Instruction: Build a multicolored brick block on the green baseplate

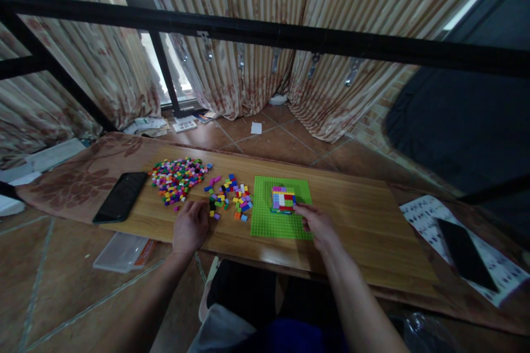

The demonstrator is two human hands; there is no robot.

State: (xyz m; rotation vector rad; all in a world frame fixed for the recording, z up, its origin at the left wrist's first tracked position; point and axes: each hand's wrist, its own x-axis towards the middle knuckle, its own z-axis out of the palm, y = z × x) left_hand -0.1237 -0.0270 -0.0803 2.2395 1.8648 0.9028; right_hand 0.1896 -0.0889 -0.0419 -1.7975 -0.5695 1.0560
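Note:
On a green studded baseplate (265, 226) stands a small block built of toy bricks (284, 200), its top a patchwork of yellow, purple, white and red. My right hand (318, 223) reaches in from the right, with its fingertips closed at the block's right edge. Whether a loose brick is also between them is too small to tell. My left hand (190, 226) lies near the table's front edge with curled fingers, just left of a loose group of bricks (232, 196). What it holds, if anything, is hidden.
A larger heap of mixed bricks (178, 176) lies at the left, beside a black phone (121, 197). The wooden tabletop (360, 220) extends right towards a printed sheet (426, 215) with a dark phone (466, 253) on it. A black rail (265, 33) crosses beyond the table.

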